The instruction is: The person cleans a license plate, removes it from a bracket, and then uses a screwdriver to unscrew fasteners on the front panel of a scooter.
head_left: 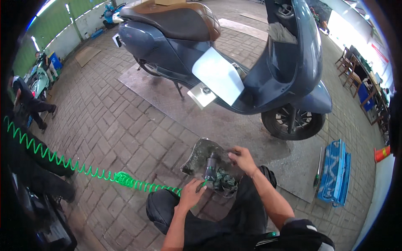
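Between my knees a dark air tool [212, 164], most likely an impact wrench, lies over a dirty grey tray or sheet [194, 153]. My left hand [192, 194] is closed around the end of a green coiled air hose [124, 179], right at the tool's lower end. My right hand [243, 160] is raised just right of the tool's upper end, apart from it. Its thumb and fingers are drawn together; whether anything small is between them cannot be made out. A crumpled dark green rag [225, 183] lies beside the tool.
A grey-blue scooter [163, 50] stands ahead on a metal plate [155, 98]. Light panels [220, 75] rest on its footboard. To the right are a blue toolbox [333, 173] and a long screwdriver [318, 173]. Another person [31, 100] is at far left.
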`<state>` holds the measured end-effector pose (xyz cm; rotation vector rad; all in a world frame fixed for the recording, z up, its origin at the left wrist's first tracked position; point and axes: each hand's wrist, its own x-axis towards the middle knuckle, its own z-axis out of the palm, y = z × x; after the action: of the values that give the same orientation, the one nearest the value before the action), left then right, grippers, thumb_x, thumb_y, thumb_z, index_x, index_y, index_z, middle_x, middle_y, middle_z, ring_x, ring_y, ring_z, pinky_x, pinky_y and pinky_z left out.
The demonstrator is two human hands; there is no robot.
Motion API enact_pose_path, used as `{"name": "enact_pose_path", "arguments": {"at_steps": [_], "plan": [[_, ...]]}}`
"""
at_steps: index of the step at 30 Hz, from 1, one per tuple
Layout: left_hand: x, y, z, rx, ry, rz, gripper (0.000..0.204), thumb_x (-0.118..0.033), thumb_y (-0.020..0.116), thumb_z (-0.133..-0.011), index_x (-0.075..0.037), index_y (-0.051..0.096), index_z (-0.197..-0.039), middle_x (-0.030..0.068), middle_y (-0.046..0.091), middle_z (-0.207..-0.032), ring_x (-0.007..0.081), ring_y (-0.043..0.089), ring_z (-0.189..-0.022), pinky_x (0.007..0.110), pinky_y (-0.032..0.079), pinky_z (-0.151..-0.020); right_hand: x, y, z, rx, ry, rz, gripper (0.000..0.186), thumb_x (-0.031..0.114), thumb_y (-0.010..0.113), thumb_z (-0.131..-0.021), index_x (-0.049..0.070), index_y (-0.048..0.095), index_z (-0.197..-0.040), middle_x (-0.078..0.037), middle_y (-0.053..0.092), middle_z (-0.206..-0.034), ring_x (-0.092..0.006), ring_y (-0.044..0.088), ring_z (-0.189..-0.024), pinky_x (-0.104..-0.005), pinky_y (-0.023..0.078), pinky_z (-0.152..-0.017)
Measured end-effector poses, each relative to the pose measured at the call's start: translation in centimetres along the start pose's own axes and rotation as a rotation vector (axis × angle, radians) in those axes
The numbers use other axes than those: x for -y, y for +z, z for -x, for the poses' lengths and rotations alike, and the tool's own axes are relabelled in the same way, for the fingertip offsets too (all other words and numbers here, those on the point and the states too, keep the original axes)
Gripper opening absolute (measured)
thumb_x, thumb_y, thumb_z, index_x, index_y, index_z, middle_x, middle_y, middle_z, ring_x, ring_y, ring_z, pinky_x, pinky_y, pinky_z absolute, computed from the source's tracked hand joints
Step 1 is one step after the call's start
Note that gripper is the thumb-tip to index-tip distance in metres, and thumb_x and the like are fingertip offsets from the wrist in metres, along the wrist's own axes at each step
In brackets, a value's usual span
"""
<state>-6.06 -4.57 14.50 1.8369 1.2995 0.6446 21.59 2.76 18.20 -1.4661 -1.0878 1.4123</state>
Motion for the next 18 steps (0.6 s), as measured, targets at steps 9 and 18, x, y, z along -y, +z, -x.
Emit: {"name": "enact_pose_path", "arguments": {"at_steps": [9, 18], "plan": [[1.4, -1.7, 3.2, -0.343, -0.011, 0.011, 0.017, -0.009, 0.07, -0.089, 0.0, 0.068, -0.103, 0.0154, 0.068, -0.094, 0.0302, 0.069, -0.088, 0.038, 0.053, -0.079, 0.3, 6.9, -28.9, -0.225, -0.149, -0.443, 0.057, 0.023, 0.078, -0.085, -0.003, 0.055, -0.13, -0.016, 0.062, -0.123, -0.0227, 0.061, -0.103, -0.0361, 0.051, -0.077], [0.3, -0.2, 3.2, -0.248, 0.006, -0.035, 0.017, -0.01, 0.069, -0.088, -0.001, 0.068, -0.102, 0.0166, 0.068, -0.096, 0.0359, 0.068, -0.089, 0.042, 0.052, -0.077, 2.2, 5.1, -30.7, -0.466, -0.366, -0.702, 0.044, 0.0, 0.078, -0.078, -0.004, 0.057, -0.116, -0.014, 0.068, -0.107, -0.0239, 0.066, -0.094, -0.036, 0.052, -0.081]]}}
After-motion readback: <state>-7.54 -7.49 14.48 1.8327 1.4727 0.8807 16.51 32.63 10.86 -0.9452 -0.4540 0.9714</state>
